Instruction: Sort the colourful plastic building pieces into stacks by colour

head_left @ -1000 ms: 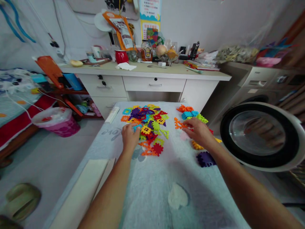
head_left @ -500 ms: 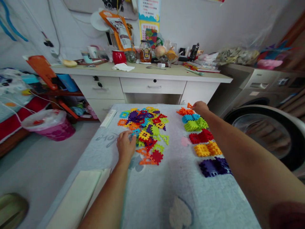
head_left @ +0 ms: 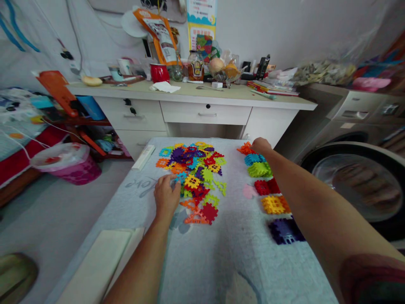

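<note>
A loose heap of mixed-colour interlocking plastic building pieces [head_left: 193,162] lies on the cloth-covered table. My left hand [head_left: 166,194] rests at the heap's left edge, thumb and fingers apart, beside a blue piece [head_left: 181,177]; I see nothing gripped in it. At the table's far right, my right hand [head_left: 262,145] has its fingers closed at the orange building pieces [head_left: 245,148], partly covering them. Towards me run colour groups: blue [head_left: 254,159], lime green [head_left: 260,169], red [head_left: 265,186], yellow [head_left: 274,204] and dark purple [head_left: 284,230]. My right forearm hides the right ends of some.
A white strip-shaped object [head_left: 144,157] lies at the table's left edge, white panels [head_left: 98,257] nearer me. Behind stands a white desk [head_left: 205,101] with a red mug, jar and fruit bowl. A washing machine [head_left: 348,126] is right, a pink bin [head_left: 74,164] left.
My right hand has lowered the orange piece it held onto the orange group. My left hand has stayed by the heap. The view has shifted slightly.
</note>
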`<state>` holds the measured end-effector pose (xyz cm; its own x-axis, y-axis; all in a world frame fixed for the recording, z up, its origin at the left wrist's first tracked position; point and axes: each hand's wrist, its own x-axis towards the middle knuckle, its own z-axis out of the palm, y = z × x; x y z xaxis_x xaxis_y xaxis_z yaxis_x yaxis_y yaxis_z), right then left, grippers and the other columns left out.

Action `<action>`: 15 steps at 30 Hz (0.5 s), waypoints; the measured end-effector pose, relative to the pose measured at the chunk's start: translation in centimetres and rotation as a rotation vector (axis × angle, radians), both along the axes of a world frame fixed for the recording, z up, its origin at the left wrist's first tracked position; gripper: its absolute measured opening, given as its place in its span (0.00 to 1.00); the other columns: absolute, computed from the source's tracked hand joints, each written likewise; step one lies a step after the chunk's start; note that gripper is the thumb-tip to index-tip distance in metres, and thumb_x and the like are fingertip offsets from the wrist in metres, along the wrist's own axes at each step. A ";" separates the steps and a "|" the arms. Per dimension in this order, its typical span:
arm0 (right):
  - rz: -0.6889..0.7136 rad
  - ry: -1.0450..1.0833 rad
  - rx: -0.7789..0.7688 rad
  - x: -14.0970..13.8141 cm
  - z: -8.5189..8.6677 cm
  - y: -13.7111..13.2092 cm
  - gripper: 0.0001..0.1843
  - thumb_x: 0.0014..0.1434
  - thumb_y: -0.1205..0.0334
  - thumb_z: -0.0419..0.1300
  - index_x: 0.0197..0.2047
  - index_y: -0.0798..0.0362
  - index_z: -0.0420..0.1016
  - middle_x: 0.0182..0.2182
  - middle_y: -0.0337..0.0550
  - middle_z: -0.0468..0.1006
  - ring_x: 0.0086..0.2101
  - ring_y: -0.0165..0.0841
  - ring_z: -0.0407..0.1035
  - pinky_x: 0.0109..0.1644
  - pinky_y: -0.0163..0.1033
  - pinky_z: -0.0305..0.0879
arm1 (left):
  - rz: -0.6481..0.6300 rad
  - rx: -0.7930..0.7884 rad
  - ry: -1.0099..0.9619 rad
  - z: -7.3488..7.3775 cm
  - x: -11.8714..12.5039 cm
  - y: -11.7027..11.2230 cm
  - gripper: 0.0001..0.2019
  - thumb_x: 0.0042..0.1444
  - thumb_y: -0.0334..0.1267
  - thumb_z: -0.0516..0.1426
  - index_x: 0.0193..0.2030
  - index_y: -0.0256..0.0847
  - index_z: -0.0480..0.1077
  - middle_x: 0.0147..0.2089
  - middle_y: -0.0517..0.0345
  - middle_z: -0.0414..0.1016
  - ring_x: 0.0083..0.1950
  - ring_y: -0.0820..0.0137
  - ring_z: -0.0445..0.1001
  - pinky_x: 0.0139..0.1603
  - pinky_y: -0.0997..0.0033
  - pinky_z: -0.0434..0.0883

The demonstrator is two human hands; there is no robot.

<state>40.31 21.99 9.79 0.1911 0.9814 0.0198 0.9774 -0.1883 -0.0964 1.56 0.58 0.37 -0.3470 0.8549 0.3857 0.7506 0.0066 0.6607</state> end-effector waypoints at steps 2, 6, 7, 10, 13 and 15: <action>-0.046 -0.023 -0.030 -0.7 -0.1 0.1 0.19 0.57 0.58 0.66 0.48 0.60 0.79 0.45 0.61 0.80 0.48 0.43 0.75 0.49 0.43 0.71 | 0.004 -0.007 -0.008 0.1 0.0 0.0 0.11 0.58 0.42 0.54 0.45 0.44 0.72 0.50 0.49 0.74 0.56 0.56 0.71 0.62 0.52 0.67; -0.073 -0.057 -0.048 -1.7 -0.1 -0.1 0.19 0.59 0.59 0.64 0.50 0.61 0.78 0.49 0.63 0.79 0.51 0.46 0.74 0.51 0.45 0.70 | 0.005 -0.025 -0.017 0.2 0.0 0.1 0.12 0.57 0.42 0.54 0.45 0.44 0.72 0.50 0.49 0.74 0.56 0.56 0.72 0.62 0.52 0.67; -0.076 -0.067 -0.050 -1.8 -0.1 -0.1 0.19 0.59 0.59 0.64 0.51 0.60 0.78 0.50 0.63 0.78 0.52 0.46 0.74 0.52 0.46 0.70 | 0.005 -0.027 -0.019 0.2 0.0 0.1 0.12 0.57 0.42 0.54 0.46 0.44 0.72 0.50 0.49 0.74 0.56 0.56 0.72 0.62 0.53 0.67; -0.075 -0.081 -0.052 -1.9 0.0 -0.4 0.18 0.61 0.58 0.63 0.51 0.60 0.78 0.50 0.63 0.78 0.53 0.46 0.73 0.53 0.47 0.69 | 0.003 -0.033 -0.022 0.2 0.0 0.1 0.12 0.57 0.41 0.54 0.46 0.43 0.72 0.50 0.49 0.75 0.56 0.56 0.72 0.61 0.53 0.67; -0.077 -0.079 -0.046 -1.9 0.4 -0.8 0.18 0.61 0.57 0.63 0.50 0.59 0.78 0.50 0.63 0.78 0.53 0.47 0.72 0.53 0.47 0.69 | 0.007 -0.035 -0.027 0.3 0.1 0.1 0.12 0.57 0.41 0.54 0.45 0.43 0.72 0.50 0.49 0.75 0.56 0.56 0.72 0.61 0.53 0.67; -0.075 -0.079 -0.017 -2.2 0.9 -1.1 0.17 0.62 0.58 0.62 0.51 0.59 0.78 0.51 0.63 0.78 0.53 0.47 0.72 0.54 0.48 0.68 | 0.012 -0.029 -0.031 0.4 0.1 0.1 0.12 0.57 0.41 0.54 0.45 0.43 0.72 0.49 0.49 0.75 0.56 0.56 0.72 0.62 0.52 0.67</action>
<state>38.14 20.89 10.66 0.2624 0.9647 0.0213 0.9649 -0.2621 -0.0155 1.65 0.63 0.73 -0.3689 0.8613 0.3493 0.7293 0.0352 0.6833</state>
